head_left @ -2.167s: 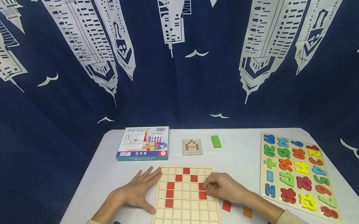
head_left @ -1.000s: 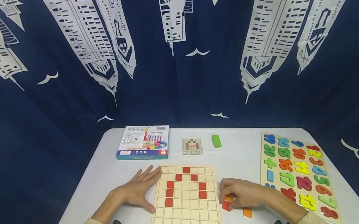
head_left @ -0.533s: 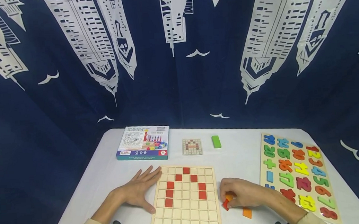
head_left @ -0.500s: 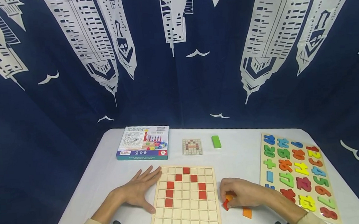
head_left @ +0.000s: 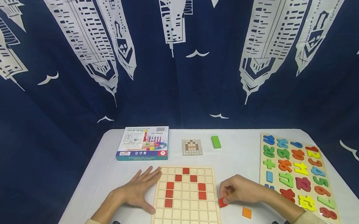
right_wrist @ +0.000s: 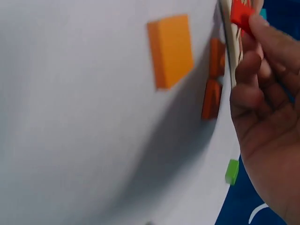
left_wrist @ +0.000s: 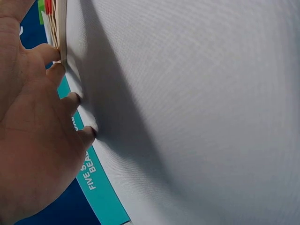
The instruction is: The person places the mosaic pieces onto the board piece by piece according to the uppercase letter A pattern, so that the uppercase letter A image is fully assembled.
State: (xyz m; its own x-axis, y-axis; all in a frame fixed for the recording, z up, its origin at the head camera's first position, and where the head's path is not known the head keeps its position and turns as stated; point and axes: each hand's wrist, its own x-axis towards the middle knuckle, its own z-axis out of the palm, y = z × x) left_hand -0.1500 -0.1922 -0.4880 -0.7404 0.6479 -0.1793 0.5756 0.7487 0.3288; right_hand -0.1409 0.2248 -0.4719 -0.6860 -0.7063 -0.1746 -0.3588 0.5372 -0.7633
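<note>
A wooden grid board [head_left: 186, 215] lies on the white table, with several red tiles set in its squares as an arch. My left hand [head_left: 139, 193] rests at the board's left edge, fingers spread and straight; in the left wrist view its fingertips [left_wrist: 87, 135] touch the table and the board's side. To the right of the board, my right hand [head_left: 242, 190] pinches a red square tile [head_left: 222, 202] between thumb and fingers. The right wrist view shows that red tile [right_wrist: 242, 17] held off the table, close to the board's edge.
One orange tile [head_left: 247, 212] lies below my right hand; two more orange tiles [right_wrist: 212, 99] sit beside it, hidden from the head view. Behind the board are a boxed set [head_left: 142, 144], a pattern card [head_left: 192, 147] and a green block [head_left: 216, 142]. A number puzzle [head_left: 296, 176] stands right.
My right hand has left a red tile in the board's right side, moved right to the loose tiles, and picked up another red one, shifting slightly back toward the board. The left hand stays put.
</note>
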